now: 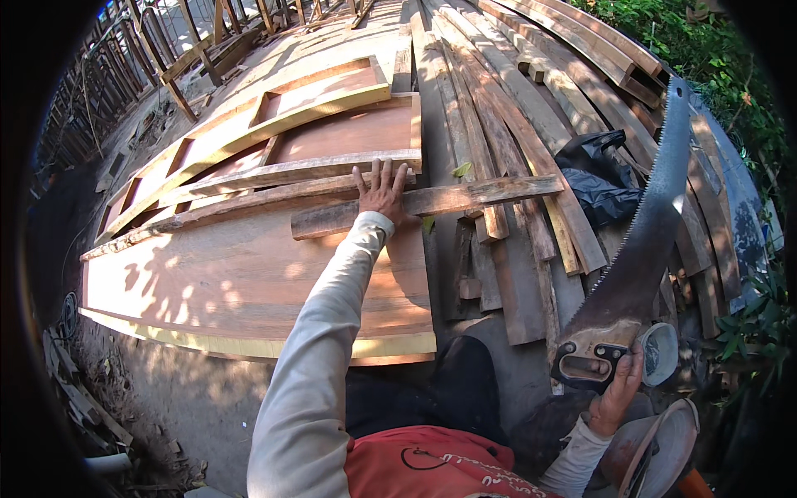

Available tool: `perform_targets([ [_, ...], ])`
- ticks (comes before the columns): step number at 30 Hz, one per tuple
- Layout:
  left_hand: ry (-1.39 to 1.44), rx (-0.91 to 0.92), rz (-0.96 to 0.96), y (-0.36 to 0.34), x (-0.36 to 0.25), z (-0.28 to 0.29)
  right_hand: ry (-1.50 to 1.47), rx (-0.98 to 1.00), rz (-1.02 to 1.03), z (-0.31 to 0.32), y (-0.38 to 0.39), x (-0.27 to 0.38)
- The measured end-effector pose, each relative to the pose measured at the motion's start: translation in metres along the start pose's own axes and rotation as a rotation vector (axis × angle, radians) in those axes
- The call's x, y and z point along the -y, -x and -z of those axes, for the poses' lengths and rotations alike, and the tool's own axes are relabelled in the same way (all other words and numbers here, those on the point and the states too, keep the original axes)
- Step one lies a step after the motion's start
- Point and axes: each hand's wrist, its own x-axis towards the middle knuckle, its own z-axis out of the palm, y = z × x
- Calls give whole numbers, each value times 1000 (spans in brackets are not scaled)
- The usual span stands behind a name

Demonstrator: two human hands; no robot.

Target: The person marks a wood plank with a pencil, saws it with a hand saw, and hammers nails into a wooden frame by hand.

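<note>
The right hand (pixel 617 398) gripped the saw (pixel 643 236) by its handle at the lower right, fingers through the opening, the blade slanting up and away with its teeth to the left, while the left hand (pixel 382 197), unclenched with fingers spread, lay on the beam (pixel 481 194). That beam reached from above the panel (pixel 207 286) out over the boards (pixel 519 133) to the right, and 2 overlapping frames (pixel 328 107) lay just beyond the left hand. Farther out, a black bag (pixel 594 178) sat among the boards and plants (pixel 697 41) edged the upper right.
</note>
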Motion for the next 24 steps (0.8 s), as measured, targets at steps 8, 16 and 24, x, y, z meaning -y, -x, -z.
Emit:
perform_targets([
  [8, -13, 60, 27, -26, 20, -34, -366, 176, -51, -117, 35, -14],
  [16, 39, -55, 15, -67, 42, -69, 7, 271, 101, -157, 46, -73],
  [24, 73, -61, 48, -114, 66, -84, 152, 296, 172, -211, 18, -99],
])
